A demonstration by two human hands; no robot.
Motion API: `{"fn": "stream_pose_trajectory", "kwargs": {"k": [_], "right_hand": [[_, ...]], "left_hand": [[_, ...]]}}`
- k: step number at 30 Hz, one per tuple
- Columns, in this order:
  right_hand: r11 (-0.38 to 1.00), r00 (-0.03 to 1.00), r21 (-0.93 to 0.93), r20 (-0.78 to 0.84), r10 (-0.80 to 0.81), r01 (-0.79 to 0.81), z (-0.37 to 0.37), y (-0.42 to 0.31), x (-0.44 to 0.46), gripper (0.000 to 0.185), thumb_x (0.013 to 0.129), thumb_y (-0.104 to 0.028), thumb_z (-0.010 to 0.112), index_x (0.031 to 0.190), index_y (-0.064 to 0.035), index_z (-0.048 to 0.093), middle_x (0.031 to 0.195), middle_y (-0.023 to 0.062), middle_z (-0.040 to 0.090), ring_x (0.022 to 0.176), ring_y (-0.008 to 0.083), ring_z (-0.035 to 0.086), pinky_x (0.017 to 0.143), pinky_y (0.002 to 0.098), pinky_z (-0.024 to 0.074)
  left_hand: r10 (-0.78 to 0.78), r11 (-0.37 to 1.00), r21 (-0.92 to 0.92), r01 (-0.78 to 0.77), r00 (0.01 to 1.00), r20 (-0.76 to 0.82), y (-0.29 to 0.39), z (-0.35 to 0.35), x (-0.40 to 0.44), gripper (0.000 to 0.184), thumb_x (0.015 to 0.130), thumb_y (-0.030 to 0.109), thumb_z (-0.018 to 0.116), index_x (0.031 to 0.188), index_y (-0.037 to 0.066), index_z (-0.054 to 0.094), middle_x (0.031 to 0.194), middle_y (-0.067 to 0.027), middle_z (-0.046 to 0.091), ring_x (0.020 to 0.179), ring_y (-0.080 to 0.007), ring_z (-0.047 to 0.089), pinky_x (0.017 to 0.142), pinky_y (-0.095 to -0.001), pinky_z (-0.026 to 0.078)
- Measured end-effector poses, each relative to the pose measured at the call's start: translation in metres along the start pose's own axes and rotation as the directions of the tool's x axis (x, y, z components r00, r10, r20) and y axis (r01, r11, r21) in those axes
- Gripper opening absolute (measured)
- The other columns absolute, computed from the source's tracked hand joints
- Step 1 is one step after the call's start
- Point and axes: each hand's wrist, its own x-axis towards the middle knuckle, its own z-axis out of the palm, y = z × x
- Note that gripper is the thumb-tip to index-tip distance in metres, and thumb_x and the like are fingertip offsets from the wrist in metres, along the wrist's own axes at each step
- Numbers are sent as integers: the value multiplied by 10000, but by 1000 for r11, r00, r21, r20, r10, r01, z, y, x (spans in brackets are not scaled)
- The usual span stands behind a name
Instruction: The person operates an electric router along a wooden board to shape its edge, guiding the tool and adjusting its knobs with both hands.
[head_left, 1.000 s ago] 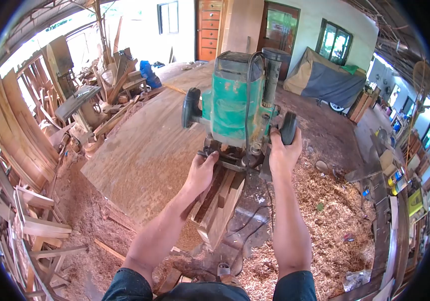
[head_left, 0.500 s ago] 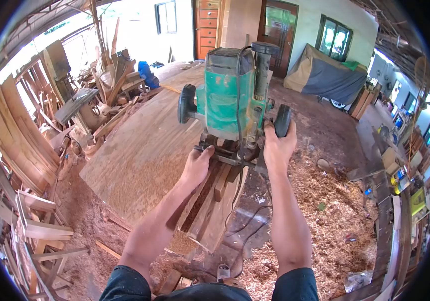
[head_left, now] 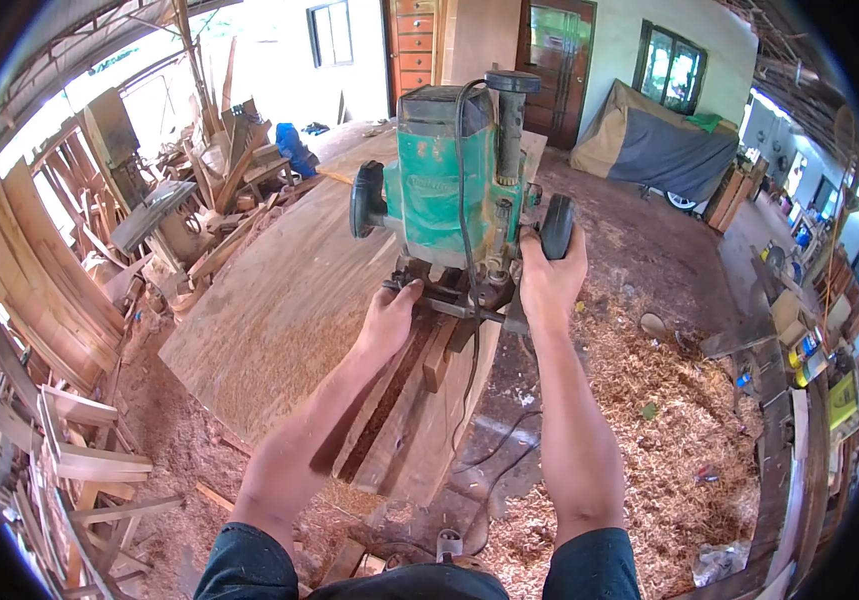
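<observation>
A green plunge router with a dark top and black side knobs stands upright over a board. My right hand is wrapped round its right knob. Low at the router's near left, my left hand pinches the edge of the metal base. The left knob has no hand on it. Under the machine lies a wooden board with a long dark groove running toward me. A short wood block lies along the groove's right side. The router bit is hidden.
The board rests on a wide plywood sheet strewn with sawdust. A black cord trails from the router to the floor. Wood shavings cover the floor at right. Stacked lumber stands at left, and a covered vehicle at the back.
The router has shifted slightly left in the view, and both hands have moved along with it. Their grips look the same. The surroundings have shifted only slightly.
</observation>
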Motion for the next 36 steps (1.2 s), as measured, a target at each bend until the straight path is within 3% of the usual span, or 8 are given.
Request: {"fn": "stream_pose_trajectory", "kwargs": {"k": [4,6,9,12,15,24,33,36], "right_hand": [[978,982,99,68,177,-183,0,6,8,282,779,-116,701,1026,-8,616,876,74,655,794,148,598,752,304,489],[992,994,73,29,102,-104,3,17,14,270,778,-113,699,1018,-18,621,871,76,662,778,158,602,742,314,492],[998,998,32,-1,57,-57,6,23,20,267,771,-123,703,1007,-25,626,855,84,665,754,174,608,729,327,495],[998,998,10,-8,62,-62,7,28,26,285,762,-145,713,1004,-22,624,833,94,663,734,190,610,720,336,496],[999,999,19,-17,50,-49,7,34,31,308,755,-165,721,1005,-18,619,822,110,660,728,198,613,716,341,494],[999,999,43,22,32,-33,9,44,42,327,760,-171,730,1012,-5,604,811,129,654,721,212,615,704,357,490],[998,999,43,-3,42,-42,11,48,48,319,776,-188,739,998,-7,600,791,109,642,715,191,603,697,353,488],[995,995,31,16,97,-97,12,40,48,313,786,-196,738,997,-9,601,776,102,631,705,182,592,686,349,485]], "left_hand": [[-57,997,-59,56,998,-21,12,10,2,297,983,295,539,955,12,624,804,26,579,739,-74,488,644,-280,396],[-54,997,-64,52,998,-23,12,11,6,296,983,297,541,965,14,627,809,26,581,737,-70,488,640,-277,395],[-129,986,102,132,991,-36,9,5,16,345,970,337,554,956,14,678,855,-4,644,791,-95,562,731,-278,438],[2,997,-76,-8,997,-81,0,17,25,288,981,309,545,912,41,624,679,32,541,580,-72,463,525,-276,352],[-111,991,73,116,991,-72,9,13,25,293,975,320,553,889,50,626,637,28,530,527,-79,451,487,-279,336],[-89,996,-33,87,992,-91,17,24,28,340,963,344,566,899,21,652,724,7,588,637,-96,501,588,-296,397],[-134,988,71,138,989,-63,23,24,33,354,969,325,551,943,-13,651,845,-24,643,795,-113,546,730,-307,429],[-70,992,98,80,993,-98,20,27,38,350,973,321,548,969,-15,645,869,-39,649,810,-120,554,746,-309,436]]}}
